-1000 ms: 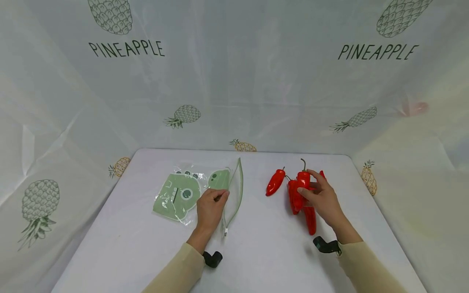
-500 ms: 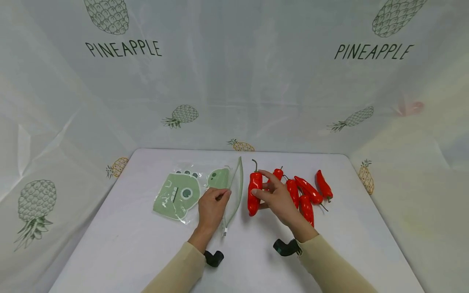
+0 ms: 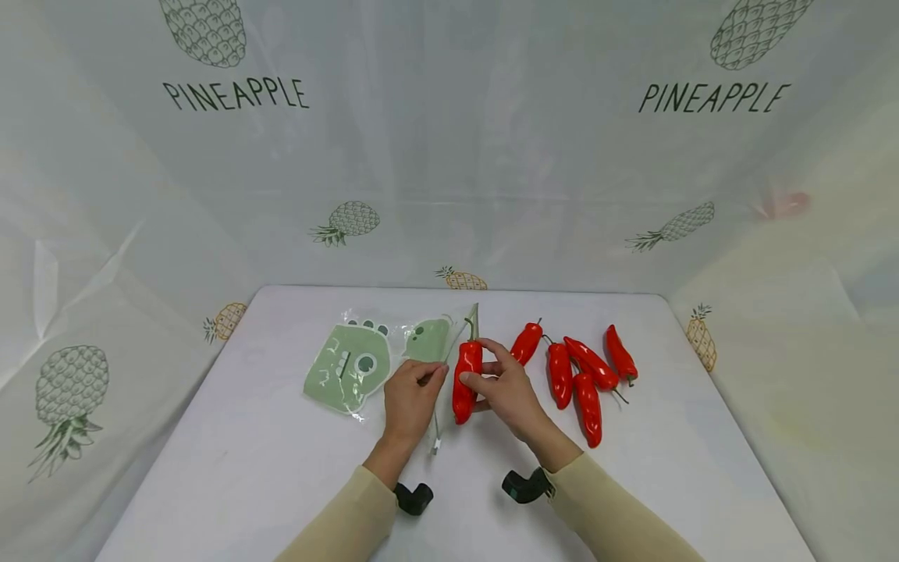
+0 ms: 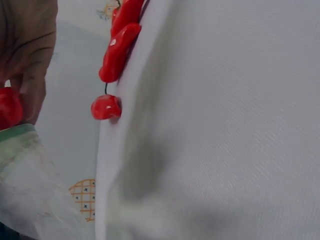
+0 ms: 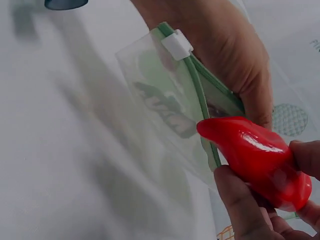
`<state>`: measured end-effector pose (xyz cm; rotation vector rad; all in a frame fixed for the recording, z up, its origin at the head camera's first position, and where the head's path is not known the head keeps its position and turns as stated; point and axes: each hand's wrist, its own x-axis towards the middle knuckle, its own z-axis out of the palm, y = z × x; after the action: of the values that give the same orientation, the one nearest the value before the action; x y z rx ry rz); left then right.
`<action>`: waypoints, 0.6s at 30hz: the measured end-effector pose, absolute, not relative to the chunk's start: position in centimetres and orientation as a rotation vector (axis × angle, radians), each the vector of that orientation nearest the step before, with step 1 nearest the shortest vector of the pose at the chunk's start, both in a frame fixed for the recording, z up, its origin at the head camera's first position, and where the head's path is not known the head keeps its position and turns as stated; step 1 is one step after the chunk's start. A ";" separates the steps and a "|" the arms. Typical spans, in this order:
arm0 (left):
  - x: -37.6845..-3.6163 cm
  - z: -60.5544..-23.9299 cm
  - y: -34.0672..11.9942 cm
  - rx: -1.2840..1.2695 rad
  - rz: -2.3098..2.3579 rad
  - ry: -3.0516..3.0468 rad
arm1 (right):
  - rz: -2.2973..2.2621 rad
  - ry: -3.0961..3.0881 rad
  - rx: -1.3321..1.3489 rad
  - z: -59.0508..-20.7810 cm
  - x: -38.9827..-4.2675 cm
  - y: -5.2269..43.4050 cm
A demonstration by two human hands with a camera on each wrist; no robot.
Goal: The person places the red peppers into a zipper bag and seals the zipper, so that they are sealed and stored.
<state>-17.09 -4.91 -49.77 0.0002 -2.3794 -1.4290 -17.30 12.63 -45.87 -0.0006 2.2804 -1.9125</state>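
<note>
My left hand (image 3: 421, 382) pinches the open edge of a clear zip bag (image 3: 351, 363) printed with green figures, lying on the white table (image 3: 267, 468). My right hand (image 3: 485, 376) grips a red chili pepper (image 3: 465, 380), tip down, right at that edge. In the right wrist view the pepper (image 5: 255, 155) has its tip at the bag's green rim (image 5: 200, 100), near the white slider (image 5: 177, 45), and the left hand (image 5: 225, 45) holds the rim behind it. Whether the tip is inside the bag I cannot tell.
Several more red peppers (image 3: 576, 371) lie in a loose cluster right of my hands; two peppers (image 4: 117, 52) show in the left wrist view. A pineapple-print plastic sheet (image 3: 449, 156) walls the table on three sides. Bare tabletop lies in front.
My right hand lifted one pepper from the cluster and carried it left to the bag's edge. The left hand kept its hold on the bag, which shifted slightly.
</note>
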 end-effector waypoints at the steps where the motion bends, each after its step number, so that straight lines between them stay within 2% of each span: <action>1: -17.2 -49.8 -4.9 0.000 -1.429 -2.369 | -1.902 2.286 0.003 -45.9 -17.3 12.7; 18: -17.8 -49.2 -5.2 0.071 -1.466 -2.180 | -1.653 2.438 -0.094 -46.7 -17.0 13.0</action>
<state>-17.80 -5.25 -49.23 0.0709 -2.1805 -1.4664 -17.03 12.98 -46.71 -0.0937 2.4383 -1.6525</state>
